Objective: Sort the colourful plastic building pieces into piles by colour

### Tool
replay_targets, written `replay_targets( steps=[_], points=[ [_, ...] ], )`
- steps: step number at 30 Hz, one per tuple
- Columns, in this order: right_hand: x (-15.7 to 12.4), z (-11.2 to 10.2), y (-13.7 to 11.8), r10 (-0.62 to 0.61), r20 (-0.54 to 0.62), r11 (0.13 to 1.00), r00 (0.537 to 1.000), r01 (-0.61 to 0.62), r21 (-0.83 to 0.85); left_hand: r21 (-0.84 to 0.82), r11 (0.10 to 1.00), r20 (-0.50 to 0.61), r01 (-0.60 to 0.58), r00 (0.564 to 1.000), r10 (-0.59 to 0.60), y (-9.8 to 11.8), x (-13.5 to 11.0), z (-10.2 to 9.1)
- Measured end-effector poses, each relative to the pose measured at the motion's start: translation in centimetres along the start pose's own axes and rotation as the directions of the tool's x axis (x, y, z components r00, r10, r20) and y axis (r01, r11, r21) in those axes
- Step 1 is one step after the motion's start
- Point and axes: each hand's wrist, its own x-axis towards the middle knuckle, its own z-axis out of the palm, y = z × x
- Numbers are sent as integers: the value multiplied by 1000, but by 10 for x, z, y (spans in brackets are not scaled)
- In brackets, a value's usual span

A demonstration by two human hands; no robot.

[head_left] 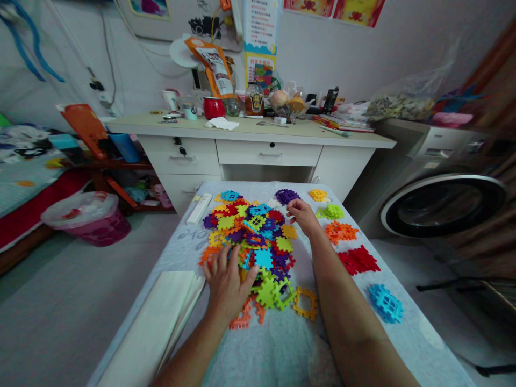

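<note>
A heap of colourful plastic interlocking building pieces (263, 259) with notched edges covers the middle of the table. My left hand (226, 279) rests on the heap's near left side, fingers spread, holding nothing that I can see. Beyond the heap, my right hand (302, 216) is beside a small purple stack of pieces (287, 196), its fingers loosely bent and apart, with no piece visible between them. Down the right side lie separate groups: yellow pieces (318, 195), lime green pieces (330, 212), orange pieces (341, 233), red pieces (359, 260) and blue pieces (386, 303).
A white remote control (199, 209) lies at the table's far left, and folded pale cloth (155, 317) along its near left edge. Behind stands a cluttered desk (242, 137) with drawers. A washing machine (435, 183) is at the right, a pink bin (91, 226) at the left.
</note>
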Motion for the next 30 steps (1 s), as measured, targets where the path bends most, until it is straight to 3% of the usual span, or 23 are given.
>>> replay_targets(
  steps=[3,6,10,13,17,20,22,26,30],
  points=[
    [1,-12,-4,50,26,940,998,-38,-338,11,1000,4,3,1000,-3,0,0,0],
    [0,-26,-9,110,146,753,983,14,-658,11,1000,8,1,1000,-1,0,0,1],
    [-4,-27,-12,246,274,563,930,93,-821,13,1000,5,6,1000,-6,0,0,2],
    [-6,-22,-11,311,307,481,899,130,-867,14,1000,2,6,1000,-6,0,-1,2],
    [-6,-23,-13,199,275,565,940,119,-816,16,1000,4,5,1000,-5,0,-1,1],
    [-5,-29,-14,44,138,614,989,82,-785,15,1000,6,6,1000,-6,1,-1,0],
    [-5,-31,-13,-8,83,609,996,71,-790,12,1000,3,3,1000,-3,1,-1,0],
    [-5,-37,-11,56,149,595,987,87,-799,13,1000,-5,-4,1000,4,0,-1,1],
    [-5,-38,-12,78,79,526,994,27,-850,21,1000,4,-4,1000,4,0,-1,2]
  ],
)
